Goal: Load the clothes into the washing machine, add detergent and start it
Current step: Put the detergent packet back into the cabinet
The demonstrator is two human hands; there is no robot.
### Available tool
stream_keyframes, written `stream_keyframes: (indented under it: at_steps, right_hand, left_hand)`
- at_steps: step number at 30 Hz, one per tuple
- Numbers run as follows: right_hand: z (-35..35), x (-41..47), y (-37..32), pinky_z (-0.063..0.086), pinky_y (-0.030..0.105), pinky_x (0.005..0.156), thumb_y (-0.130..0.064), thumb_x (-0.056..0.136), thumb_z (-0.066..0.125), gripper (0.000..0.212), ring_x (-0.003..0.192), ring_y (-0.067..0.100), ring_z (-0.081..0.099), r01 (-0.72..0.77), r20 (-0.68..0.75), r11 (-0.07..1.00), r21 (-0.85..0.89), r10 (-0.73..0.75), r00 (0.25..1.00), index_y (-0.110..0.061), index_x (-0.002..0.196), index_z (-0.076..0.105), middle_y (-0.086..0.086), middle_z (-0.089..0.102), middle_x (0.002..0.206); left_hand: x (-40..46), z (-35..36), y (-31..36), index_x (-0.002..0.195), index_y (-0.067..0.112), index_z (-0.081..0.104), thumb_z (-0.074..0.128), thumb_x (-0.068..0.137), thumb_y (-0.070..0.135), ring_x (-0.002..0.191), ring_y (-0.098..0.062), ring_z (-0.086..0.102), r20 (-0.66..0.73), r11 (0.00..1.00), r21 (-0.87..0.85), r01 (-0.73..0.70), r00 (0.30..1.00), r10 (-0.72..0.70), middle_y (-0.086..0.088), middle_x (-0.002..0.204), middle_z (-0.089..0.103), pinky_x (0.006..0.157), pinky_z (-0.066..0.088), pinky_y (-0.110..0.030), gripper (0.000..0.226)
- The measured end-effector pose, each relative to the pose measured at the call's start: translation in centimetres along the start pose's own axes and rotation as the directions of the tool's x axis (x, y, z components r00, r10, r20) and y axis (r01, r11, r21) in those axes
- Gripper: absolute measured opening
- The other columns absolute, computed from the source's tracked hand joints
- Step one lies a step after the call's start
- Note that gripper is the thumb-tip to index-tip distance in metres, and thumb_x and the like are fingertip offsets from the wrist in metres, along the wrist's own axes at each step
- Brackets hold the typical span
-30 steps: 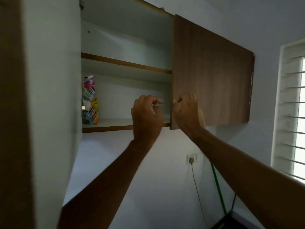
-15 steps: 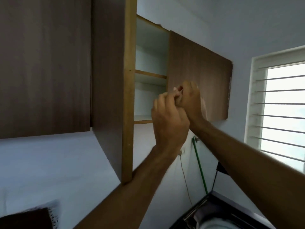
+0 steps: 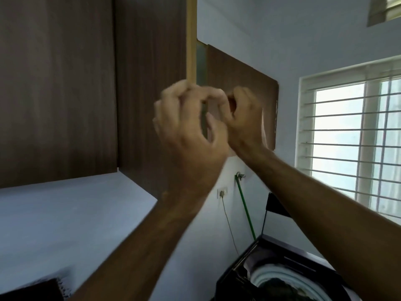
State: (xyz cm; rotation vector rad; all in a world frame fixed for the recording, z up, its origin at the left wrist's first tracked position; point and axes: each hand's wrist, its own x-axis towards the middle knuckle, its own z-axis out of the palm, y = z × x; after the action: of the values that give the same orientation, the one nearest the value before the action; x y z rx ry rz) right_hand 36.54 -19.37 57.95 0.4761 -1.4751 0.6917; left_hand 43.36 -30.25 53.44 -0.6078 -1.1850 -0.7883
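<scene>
My two hands are raised in front of a brown wall cabinet. My left hand (image 3: 186, 129) is blurred; its fingers and thumb are curled into a C with nothing visible between them, just in front of the left cabinet door (image 3: 149, 88) and its tan edge. My right hand (image 3: 243, 118) has its fingers curled at the left edge of the right cabinet door (image 3: 238, 70). Only a narrow gap (image 3: 200, 61) shows between the doors. At the bottom right is the top-loading washing machine (image 3: 280, 276), lid up, with dark clothes in the drum (image 3: 282, 290). No detergent is in view.
A barred window (image 3: 355, 135) fills the right side. On the pale wall below the cabinet are a socket with a cord (image 3: 222, 192) and a green hose (image 3: 245, 209). A dark object (image 3: 32, 290) sits at the bottom left corner.
The left cabinet door has swung almost shut, hiding the shelves and the colourful packet. The view has dropped and turned, bringing the washing machine's drum into sight. My hands have stayed together at the doors.
</scene>
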Motion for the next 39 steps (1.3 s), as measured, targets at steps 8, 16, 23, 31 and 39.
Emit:
stream_keyframes:
  at_steps: [8,16,23,31,39]
  right_hand:
    - [0.3,0.5,-5.3,0.039,0.012,0.053,-0.031,0.102,0.049,0.036,0.056,0.009,0.053,-0.048,-0.037,0.967,0.248,0.059,0.998,-0.008,0.076,0.057,-0.001,0.055,0.063]
    - [1.1,-0.5,-2.5,0.041,0.009,0.054,-0.023,0.104,0.047,0.023,0.063,-0.008,0.057,-0.125,-0.083,0.985,0.118,0.136,0.987,-0.006,0.099,0.062,-0.014,0.054,0.068]
    - [1.9,-1.0,4.7,0.043,0.006,0.06,-0.024,0.106,0.041,0.026,0.071,-0.014,0.057,-0.238,-0.095,0.971,0.037,0.24,0.966,-0.009,0.1,0.061,-0.018,0.054,0.075]
    - [3.8,-0.3,13.9,0.041,0.012,0.058,-0.024,0.107,0.037,0.029,0.064,-0.005,0.054,-0.231,-0.025,0.973,-0.011,0.231,0.973,-0.013,0.089,0.057,-0.012,0.054,0.073]
    - [7.8,0.5,22.5,0.048,0.016,0.055,-0.027,0.108,0.036,0.033,0.061,0.001,0.055,-0.395,0.096,0.902,0.176,0.384,0.918,-0.014,0.086,0.057,-0.007,0.06,0.072]
  left_hand:
    - [-0.5,1.1,-5.0,0.135,0.013,0.056,0.036,0.103,0.023,0.12,-0.011,0.048,-0.011,0.94,-0.233,0.249,0.966,-0.259,0.006,0.129,0.05,0.101,0.043,-0.029,0.039]
    - [-2.3,4.6,-7.1,0.143,0.015,0.049,0.038,0.102,0.025,0.121,-0.01,0.047,0.182,0.987,-0.147,0.068,0.982,-0.041,0.0,0.137,0.057,0.098,0.043,-0.042,0.044]
    - [-2.8,9.3,-8.8,0.148,0.025,0.042,0.042,0.099,0.029,0.126,-0.013,0.044,0.439,0.996,-0.073,0.046,0.899,-0.01,0.005,0.146,0.049,0.104,0.037,-0.041,0.049]
    - [-4.6,16.3,-12.5,0.15,0.026,0.037,0.054,0.092,0.025,0.133,-0.014,0.039,0.523,0.999,0.023,-0.043,0.852,0.025,0.007,0.153,0.04,0.11,0.026,-0.042,0.06]
    - [-6.5,23.1,-17.0,0.152,0.03,0.032,0.061,0.089,0.023,0.137,-0.013,0.031,0.599,0.996,0.089,-0.023,0.8,-0.035,0.01,0.157,0.032,0.105,0.023,-0.036,0.07]
